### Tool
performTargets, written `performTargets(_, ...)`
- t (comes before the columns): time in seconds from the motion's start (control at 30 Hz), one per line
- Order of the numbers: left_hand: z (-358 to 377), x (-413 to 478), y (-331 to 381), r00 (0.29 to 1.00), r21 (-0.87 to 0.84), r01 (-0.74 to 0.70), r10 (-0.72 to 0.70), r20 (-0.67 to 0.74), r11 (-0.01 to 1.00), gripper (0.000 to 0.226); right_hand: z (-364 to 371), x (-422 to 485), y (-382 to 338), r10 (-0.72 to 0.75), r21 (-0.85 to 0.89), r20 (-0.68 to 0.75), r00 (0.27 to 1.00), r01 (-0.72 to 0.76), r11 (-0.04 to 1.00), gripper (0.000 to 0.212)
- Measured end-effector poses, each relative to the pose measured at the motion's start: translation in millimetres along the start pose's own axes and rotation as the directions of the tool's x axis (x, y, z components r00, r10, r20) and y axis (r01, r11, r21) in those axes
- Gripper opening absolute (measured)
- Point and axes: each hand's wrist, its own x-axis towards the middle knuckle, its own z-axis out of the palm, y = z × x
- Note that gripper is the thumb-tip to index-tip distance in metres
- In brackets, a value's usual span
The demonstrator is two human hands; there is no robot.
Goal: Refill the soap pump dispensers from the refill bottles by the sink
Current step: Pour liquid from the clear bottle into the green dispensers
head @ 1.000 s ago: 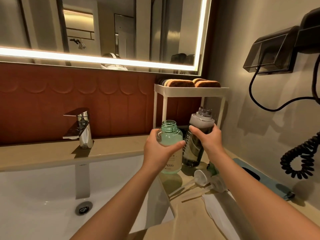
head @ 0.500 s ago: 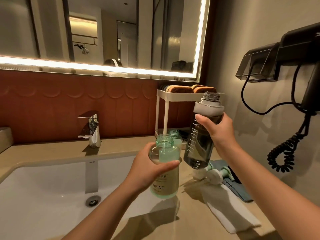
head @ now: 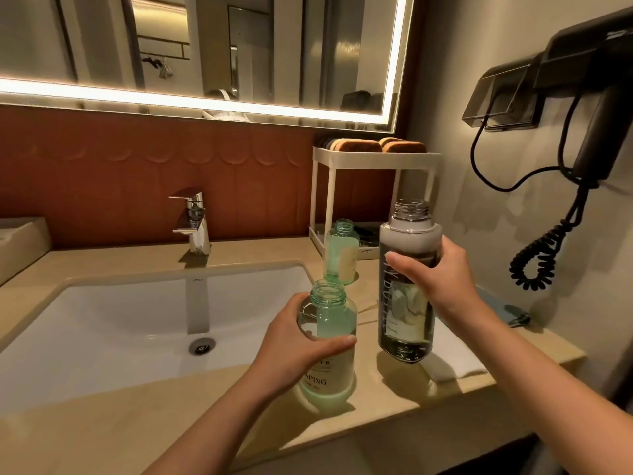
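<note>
Moved: green bottle (head: 327,341) lowered onto counter (head: 411,402).
Refill: dark bottle (head: 406,317) upright, just right of it, mouth higher.
Fingers (head: 406,267): left hand (head: 291,341) grips green, right hand (head: 442,279) dark.

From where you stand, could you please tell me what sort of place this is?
Probably a hotel bathroom: a white sink with a chrome tap, a lit mirror and a wall-mounted hair dryer.

Green dispenser bottle (head: 327,365): cream label reads "APING", word's start hidden behind left hand (head: 294,341); small characters above it unreadable.
Dark refill bottle (head: 406,323): vertical white lettering, roughly "Y BOTTLE", partly behind right hand (head: 442,279).
Sink (head: 197,279) back wall: tiny mark, illegible.
</note>
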Motion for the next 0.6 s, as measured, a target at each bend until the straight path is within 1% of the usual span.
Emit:
performTargets(0.1,2.8,-5.2,-2.3,1.0,0.035,-0.03,0.03,0.003,0.999,0.089,-1.1,-11.6,-2.9,-0.004,-0.013,0.013,1.0,0.005,1.0,0.042)
performTargets(0.2,6.2,-7.5,-3.3,0.999,0.047,-0.049,0.049,-0.015,0.998,0.074,-2.7,-20.5,-2.8,-0.019,-0.061,0.031,0.999,0.021,0.998,0.044)
performTargets(0.23,7.5,-8.2,-2.3,0.998,0.045,-0.048,0.049,-0.026,0.998,0.075,-3.8,-23.0,-1.5,-0.02,-0.084,0.038,0.999,0.023,0.996,0.043)
performTargets(0.37,10.3,-9.0,2.7,0.997,0.044,-0.052,0.054,-0.055,0.998,0.104,-7.4,-28.3,3.2,-0.019,-0.173,0.07,0.997,0.031,0.985,0.044)
performTargets(0.43,11.5,-6.7,5.4,0.995,0.028,-0.078,0.08,-0.061,0.997,0.108,-8.9,-29.4,5.0,-0.02,-0.199,0.09,0.996,0.038,0.979,0.045)
performTargets(0.5,12.9,-2.6,8.5,0.991,0.004,-0.115,0.114,-0.074,0.993,0.1,-9.9,-30.4,5.7,-0.023,-0.223,0.118,0.993,0.049,0.974,0.046)
performTargets(0.6,16.0,3.2,11.1,0.986,-0.032,-0.149,0.146,-0.079,0.988,0.073,-10.9,-32.1,7.3,-0.025,-0.255,0.155,0.988,0.065,0.965,0.046)
